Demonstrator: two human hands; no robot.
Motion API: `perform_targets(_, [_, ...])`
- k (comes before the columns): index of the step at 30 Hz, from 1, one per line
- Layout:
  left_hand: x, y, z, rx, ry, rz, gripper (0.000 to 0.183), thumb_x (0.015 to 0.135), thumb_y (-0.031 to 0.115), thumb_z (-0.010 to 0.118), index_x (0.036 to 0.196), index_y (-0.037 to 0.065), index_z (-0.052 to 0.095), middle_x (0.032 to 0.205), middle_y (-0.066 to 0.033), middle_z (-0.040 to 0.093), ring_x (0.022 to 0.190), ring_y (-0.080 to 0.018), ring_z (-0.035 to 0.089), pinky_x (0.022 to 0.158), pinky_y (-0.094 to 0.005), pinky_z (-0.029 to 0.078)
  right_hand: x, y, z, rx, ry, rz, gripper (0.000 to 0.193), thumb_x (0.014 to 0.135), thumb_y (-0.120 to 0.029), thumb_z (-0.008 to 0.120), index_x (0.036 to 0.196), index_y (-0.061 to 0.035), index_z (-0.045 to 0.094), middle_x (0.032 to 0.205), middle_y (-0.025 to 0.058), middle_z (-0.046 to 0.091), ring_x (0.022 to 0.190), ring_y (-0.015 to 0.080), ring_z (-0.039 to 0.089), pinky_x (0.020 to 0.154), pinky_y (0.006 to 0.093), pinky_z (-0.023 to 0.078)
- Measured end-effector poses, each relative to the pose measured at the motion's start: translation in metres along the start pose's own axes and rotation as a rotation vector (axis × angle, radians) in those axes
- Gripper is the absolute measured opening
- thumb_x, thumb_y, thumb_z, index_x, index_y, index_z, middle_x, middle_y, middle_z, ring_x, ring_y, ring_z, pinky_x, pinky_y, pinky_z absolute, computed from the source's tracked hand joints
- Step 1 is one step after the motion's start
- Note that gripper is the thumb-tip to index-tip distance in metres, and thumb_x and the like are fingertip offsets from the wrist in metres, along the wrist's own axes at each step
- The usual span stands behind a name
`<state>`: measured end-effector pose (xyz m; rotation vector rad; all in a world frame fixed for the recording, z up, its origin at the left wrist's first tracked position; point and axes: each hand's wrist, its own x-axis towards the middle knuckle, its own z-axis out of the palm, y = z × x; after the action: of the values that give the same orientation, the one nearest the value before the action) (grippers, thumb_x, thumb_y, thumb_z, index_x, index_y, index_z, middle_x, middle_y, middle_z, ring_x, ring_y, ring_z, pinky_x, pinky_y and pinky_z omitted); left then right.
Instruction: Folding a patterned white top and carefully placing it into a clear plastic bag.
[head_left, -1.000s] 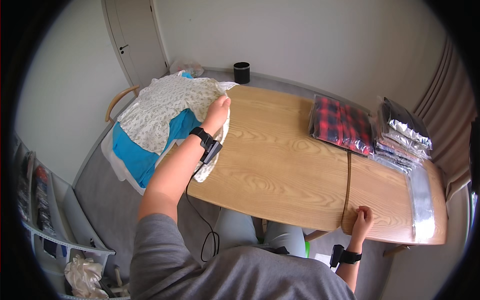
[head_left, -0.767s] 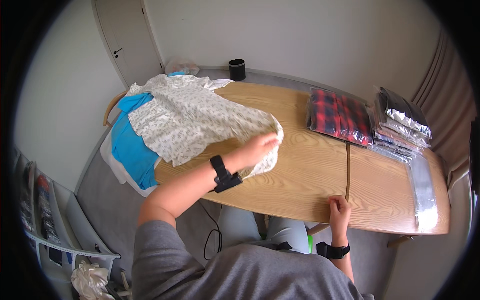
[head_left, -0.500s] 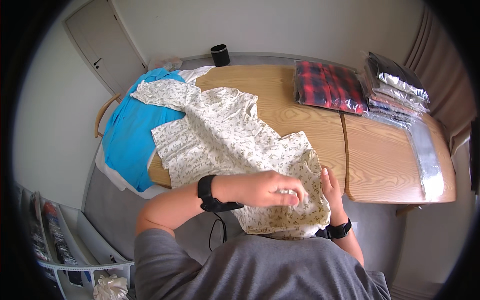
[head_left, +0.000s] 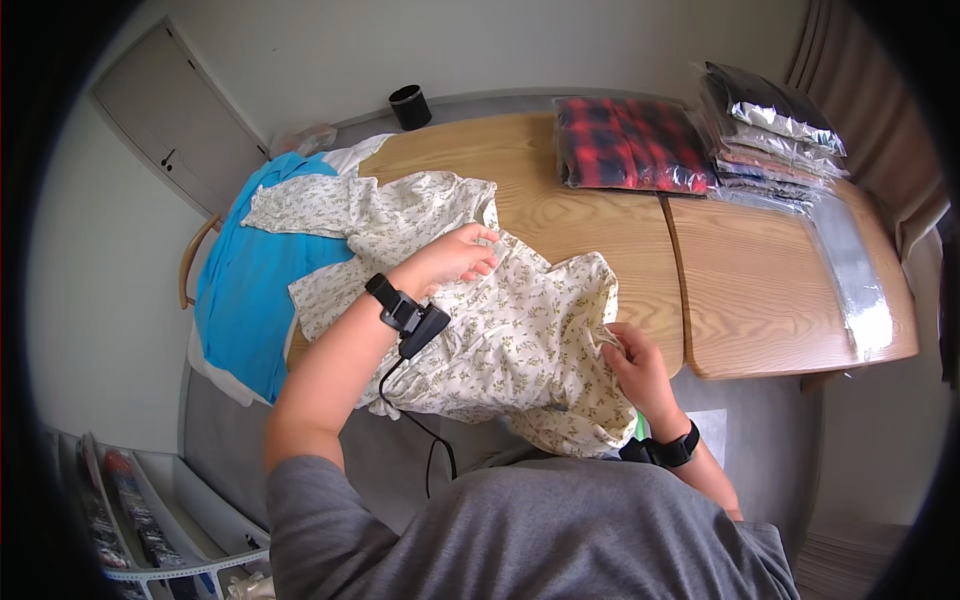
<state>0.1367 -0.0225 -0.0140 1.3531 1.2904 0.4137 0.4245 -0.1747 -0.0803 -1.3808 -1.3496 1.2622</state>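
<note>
Centrally, a floral shirt [head_left: 510,340] lies across the worktop [head_left: 780,285], overhanging its near edge.
Right hand [head_left: 642,370]: fingers clamped on its side. Left hand [head_left: 455,257]: fingers curled over it, whether gripping I cannot tell.

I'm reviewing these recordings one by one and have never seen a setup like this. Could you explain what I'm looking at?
There is no robot here, just a person's bare hands, with a black strapped device on each wrist. Every picture comes from one fisheye camera worn on the head, looking down, so straight edges bend.

The right hand grips the edge of a white floral garment. The left hand is over its middle; whether those fingers hold cloth is unclear.

The garment lies across the wooden table, partly over blue cloth at the left. Toward the far right are a plastic-wrapped plaid garment and a stack of clear packages.
</note>
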Motion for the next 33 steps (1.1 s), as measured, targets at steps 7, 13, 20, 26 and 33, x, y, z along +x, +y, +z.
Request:
perform_targets(7, [-0.004,0.008,0.036,-0.035,-0.166,-0.104,0.042,0.095,0.044,0.05,0.104,0.004,0.057,0.089,-0.0054,0.06,0.077,-0.0132,0.058,0.07,-0.0266,0.048,0.007,-0.014,0.005,0.063,-0.039,-0.108,0.025,0.091,-0.005,0.057,0.115,0.0012,0.056,0.087,0.003,0.063,0.078,0.0072,0.057,0.067,0.0232,0.046])
perform_targets(13, [-0.063,0.02,0.079,-0.138,-0.177,0.079,0.036,0.096,0.033,0.054,0.11,0.001,0.054,0.096,-0.0041,0.06,0.085,-0.0104,0.058,0.071,-0.0263,0.049,0.003,-0.081,0.034,-0.175,-0.47,-0.499,0.031,0.086,-0.003,0.06,0.116,-0.0014,0.058,0.105,0.0119,0.066,0.093,0.0269,0.064,0.085,0.0359,0.05])
perform_targets(20, [-0.153,0.011,0.042,-0.349,0.192,0.296,0.025,0.096,0.012,0.049,0.116,-0.002,0.053,0.102,-0.0028,0.059,0.091,-0.0094,0.054,0.081,-0.0265,0.046,0.046,-0.127,0.041,-0.224,-0.681,-0.731,0.016,0.084,-0.007,0.063,0.098,-0.0035,0.068,0.1,0.0118,0.068,0.094,0.0273,0.063,0.085,0.0359,0.049])
perform_targets(26, [-0.27,0.021,0.007,-0.137,0.271,0.264,0.033,0.091,0.009,0.055,0.121,-0.004,0.051,0.111,-0.0077,0.062,0.098,-0.0111,0.057,0.087,-0.0282,0.045,0.141,-0.109,0.094,-0.685,-0.398,-0.561,0.072,0.075,-0.017,0.072,0.138,-0.0136,0.038,0.129,0.0179,0.049,0.122,0.0351,0.045,0.101,0.0417,0.039])
perform_targets(33, [-0.333,0.028,0.021,-0.477,0.629,0.394,0.048,0.082,0.004,0.058,0.127,-0.008,0.046,0.116,-0.0188,0.06,0.104,-0.0245,0.061,0.091,-0.0362,0.048,0.13,-0.058,0.182,-0.868,-0.622,-0.619,0.09,0.07,-0.033,0.076,0.145,-0.025,0.026,0.141,0.0208,0.033,0.133,0.0396,0.031,0.106,0.0529,0.029])
